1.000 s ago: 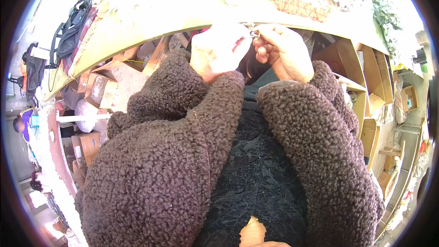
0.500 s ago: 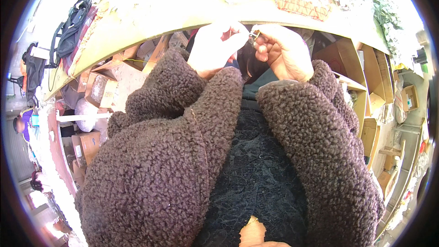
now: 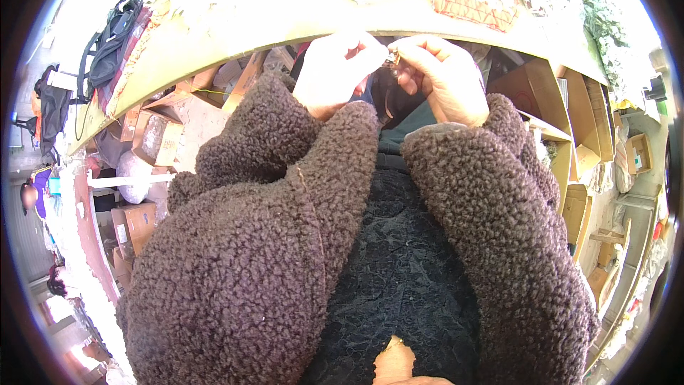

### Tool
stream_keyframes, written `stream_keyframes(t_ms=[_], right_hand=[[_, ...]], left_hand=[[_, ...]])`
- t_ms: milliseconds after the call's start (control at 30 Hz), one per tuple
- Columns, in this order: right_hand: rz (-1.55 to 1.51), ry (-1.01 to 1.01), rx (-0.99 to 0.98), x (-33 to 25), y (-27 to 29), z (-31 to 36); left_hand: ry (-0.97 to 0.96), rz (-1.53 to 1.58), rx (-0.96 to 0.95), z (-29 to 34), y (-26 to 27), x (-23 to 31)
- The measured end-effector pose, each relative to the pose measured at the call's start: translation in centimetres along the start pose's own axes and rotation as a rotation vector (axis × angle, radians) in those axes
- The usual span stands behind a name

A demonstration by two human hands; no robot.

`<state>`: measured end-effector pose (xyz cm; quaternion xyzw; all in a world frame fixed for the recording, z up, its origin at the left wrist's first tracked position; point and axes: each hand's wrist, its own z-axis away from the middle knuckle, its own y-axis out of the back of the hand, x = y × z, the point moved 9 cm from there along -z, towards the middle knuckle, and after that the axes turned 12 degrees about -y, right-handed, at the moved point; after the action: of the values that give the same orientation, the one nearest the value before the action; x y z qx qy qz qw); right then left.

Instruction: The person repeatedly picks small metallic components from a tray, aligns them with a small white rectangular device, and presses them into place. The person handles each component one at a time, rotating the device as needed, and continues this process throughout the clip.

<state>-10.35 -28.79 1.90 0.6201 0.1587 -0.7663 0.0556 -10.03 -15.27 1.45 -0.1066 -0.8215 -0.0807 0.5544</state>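
Observation:
My left hand (image 3: pixel 335 75) and my right hand (image 3: pixel 445 82) meet just beyond my lap, by the near edge of the table. Between their fingertips is a small shiny piece (image 3: pixel 392 59), gold and silver in colour, too small to tell its kind. My right thumb and forefinger pinch it, with the other fingers curled below. On its left side, my left thumb and forefinger are pressed together against it; what else they may hold is hidden. Both forearms wear brown fleecy sleeves (image 3: pixel 491 221).
The pale table (image 3: pixel 285 36) is washed out by glare. An orange netted cloth (image 3: pixel 470 0) lies on it, with a dark strapped bag (image 3: pixel 117 36) at its left end. Under it stand cardboard boxes (image 3: pixel 524 93). More boxes (image 3: pixel 134 227) stand at left; a person (image 3: pixel 35 196) appears far left.
My right hand has turned slightly, its fingers closing further over the shiny piece, which now shows less and sits a little lower. My left hand has barely moved.

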Motion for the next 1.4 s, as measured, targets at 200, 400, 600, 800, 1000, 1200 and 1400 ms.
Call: stream_keyframes(t_ms=[200,400,600,800,1000,1200,1400], right_hand=[[-0.272,-0.155,-0.090,1.1,-0.2,-0.3],[-0.367,-0.105,-0.063,1.1,0.5,-0.6],[-0.281,-0.138,-0.123,1.0,0.2,-0.4],[-0.238,-0.099,-0.160,0.5,-0.3,-0.3],[-0.005,0.002,-0.019,-0.5,0.7,-0.2],[0.282,0.280,0.247,-3.3,2.2,1.2],[0.215,0.308,0.144,-3.5,2.2,1.5]], left_hand=[[0.281,0.504,0.060,0.6,-1.4,-2.0],[0.334,0.412,-0.003,0.5,-1.8,-2.8],[0.253,0.431,0.020,0.1,-1.6,-2.6],[0.334,0.508,0.037,0.4,-1.6,-3.3],[0.226,0.440,0.046,-0.3,-0.7,-2.5],[0.108,0.514,-0.011,-0.6,-0.8,-1.2],[0.054,0.582,-0.004,-0.8,-0.9,-1.0]])
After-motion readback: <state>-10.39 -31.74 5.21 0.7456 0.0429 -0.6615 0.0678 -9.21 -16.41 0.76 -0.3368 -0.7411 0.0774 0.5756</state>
